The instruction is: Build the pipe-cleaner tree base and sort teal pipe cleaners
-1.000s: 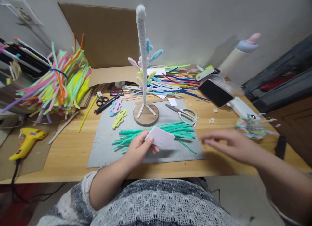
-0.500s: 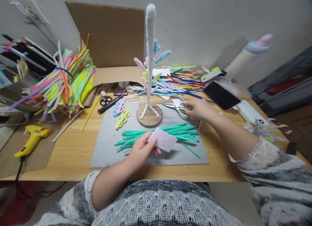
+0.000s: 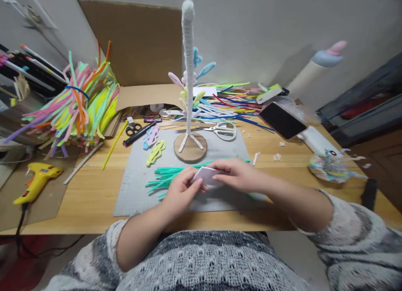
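Note:
Between my two hands is a small pale card. My left hand pinches its left side, thumb on top. My right hand has its fingers and thumb closed on the card's right side. Beneath both hands lies a bunch of green pipe cleaners on a grey cutting mat, partly covered by the hands. Behind them, a white wrapped stem stands upright on a round cardboard base. Scissors with pale handles rest to the right of the stem.
A yellow glue gun lies at the left, below a bundle of coloured pipe cleaners. Black scissors, a black marker and bent yellow pipe cleaners lie left of the base. At right are a phone and white scraps.
My right hand has let go of the pale-handled scissors, which now lie farther back on the mat. It has come down and left to the card, which now looks tilted.

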Demonstrator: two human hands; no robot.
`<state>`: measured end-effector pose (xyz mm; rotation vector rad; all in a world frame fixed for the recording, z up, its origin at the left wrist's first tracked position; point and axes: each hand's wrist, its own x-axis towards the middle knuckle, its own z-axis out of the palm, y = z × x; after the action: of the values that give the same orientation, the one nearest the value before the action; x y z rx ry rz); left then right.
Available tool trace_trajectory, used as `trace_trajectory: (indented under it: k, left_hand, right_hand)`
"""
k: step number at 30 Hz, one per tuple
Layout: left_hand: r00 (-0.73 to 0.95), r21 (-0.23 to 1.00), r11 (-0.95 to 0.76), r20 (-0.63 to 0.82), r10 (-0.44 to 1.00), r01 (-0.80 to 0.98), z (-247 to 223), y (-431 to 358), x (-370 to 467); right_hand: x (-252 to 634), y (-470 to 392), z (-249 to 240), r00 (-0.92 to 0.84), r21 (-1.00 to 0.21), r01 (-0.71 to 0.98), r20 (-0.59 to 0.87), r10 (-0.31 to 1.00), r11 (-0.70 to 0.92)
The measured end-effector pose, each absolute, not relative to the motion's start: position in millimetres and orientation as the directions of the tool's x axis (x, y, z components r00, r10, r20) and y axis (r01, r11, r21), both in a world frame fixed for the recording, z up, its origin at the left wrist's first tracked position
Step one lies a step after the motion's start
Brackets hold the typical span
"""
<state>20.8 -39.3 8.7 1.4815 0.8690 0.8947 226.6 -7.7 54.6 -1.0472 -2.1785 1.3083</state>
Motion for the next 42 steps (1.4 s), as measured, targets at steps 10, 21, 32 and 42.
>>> trace_trajectory:
  k: [10,21,32,42]
  left_hand:
    - [0.499,0.937,-0.327,0.227,0.837,0.123,14,-44,18]
    - [0.482,0.923,-0.348,0.232,0.845,0.166,18,-40,18]
    - [0.516,0.919,-0.353,0.218,0.828,0.178,17,-41,17]
    - [0.522,0.921,-0.346,0.208,0.827,0.18,16,-41,18]
  right_hand:
    - [376,73,39,0.201,-0.465,0.88,0.177,0.963,-0.098]
    - [390,109,25,0.332,-0.18,0.934,0.111,0.937,-0.31]
    - [384,122,22,0.211,-0.006,0.977,0.082,0.974,-0.212]
    - [389,113,48,0.166,0.161,0.977,-0.14,0.976,-0.143]
